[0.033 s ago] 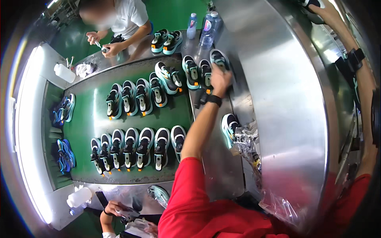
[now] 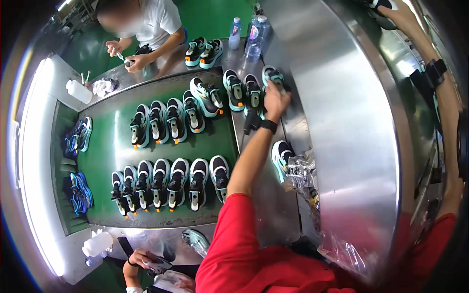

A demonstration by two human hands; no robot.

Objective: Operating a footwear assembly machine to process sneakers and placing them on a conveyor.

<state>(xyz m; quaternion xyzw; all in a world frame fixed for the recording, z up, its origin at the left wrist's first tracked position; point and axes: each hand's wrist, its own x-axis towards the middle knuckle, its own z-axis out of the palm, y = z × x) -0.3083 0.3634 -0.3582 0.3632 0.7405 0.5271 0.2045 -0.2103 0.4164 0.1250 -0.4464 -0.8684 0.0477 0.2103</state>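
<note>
My left hand (image 2: 277, 101) reaches forward to the metal ledge beside the green belt. Its fingers are closed on the heel end of a black sneaker (image 2: 273, 75) with a pale teal sole. Two similar sneakers, a nearer one (image 2: 252, 93) and one farther left (image 2: 235, 92), stand upright beside it. At the far upper right, my right hand (image 2: 396, 13) grips another shoe (image 2: 382, 17), partly cut off by the picture's edge. Black bands circle both my wrists.
Two rows of sneakers (image 2: 179, 183) stand on the green belt (image 2: 122, 152). Clear bottles (image 2: 255, 39) stand at the back. Another sneaker (image 2: 280, 156) lies by crumpled clear plastic (image 2: 302, 173). A co-worker (image 2: 161, 22) sits across; another person's hand (image 2: 141, 258) works at the lower left.
My left hand has shifted slightly right and nearer, and the sneaker in it has moved slightly the same way. My right hand looks almost unchanged.
</note>
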